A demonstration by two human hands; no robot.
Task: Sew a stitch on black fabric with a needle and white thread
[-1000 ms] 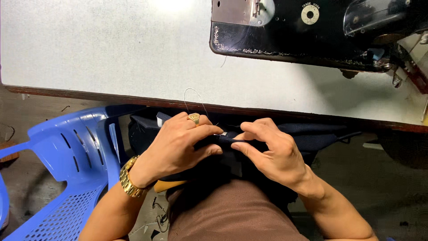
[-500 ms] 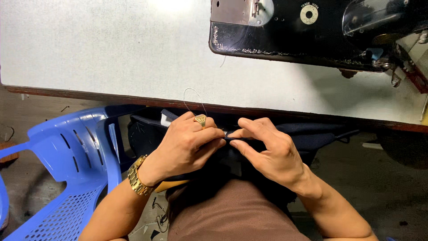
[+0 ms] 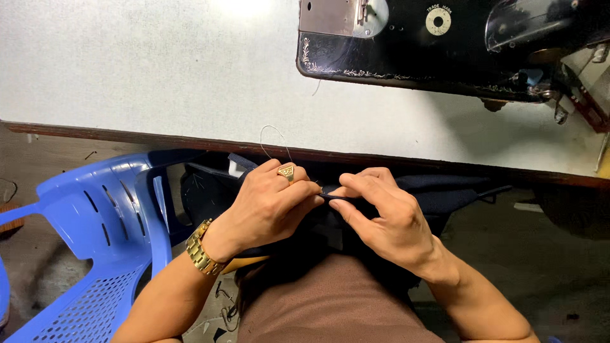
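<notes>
Above both hands, filling the upper part of the view: a wide bench [image 3: 140, 70] with a pale speckled top and a dark wooden front edge. On it, up and to the right of the hands: a black sewing machine [image 3: 445, 44] with gold ornament along its lower rim and a shiny metal plate at its left end. To the left of the left hand, and lower: a blue plastic chair [image 3: 82, 235] with slots in its back and small holes in its seat. Directly under the hands, spread on the lap below the bench edge: a dark navy fabric [image 3: 438, 190], reaching out to the right past the right hand. Below the wrists: a brown garment [image 3: 330, 305] over the lap.

Left hand [image 3: 270, 206]: closed, fingertips pinched on a folded edge of the dark navy fabric, knuckles turned up. Right hand [image 3: 381, 216]: closed as well, thumb and forefinger pinching the same edge, tips almost meeting those of the left hand. Between the two hands: only a short stretch of the fabric edge, held tight.

On the left wrist: a gold wristwatch [image 3: 202, 248] with a metal band. On a finger of the left hand: a gold ring [image 3: 286, 171]. Just above the left hand: a thin pale thread [image 3: 272, 130], rising in a loop over the bench edge and coming back down toward the fingers.
</notes>
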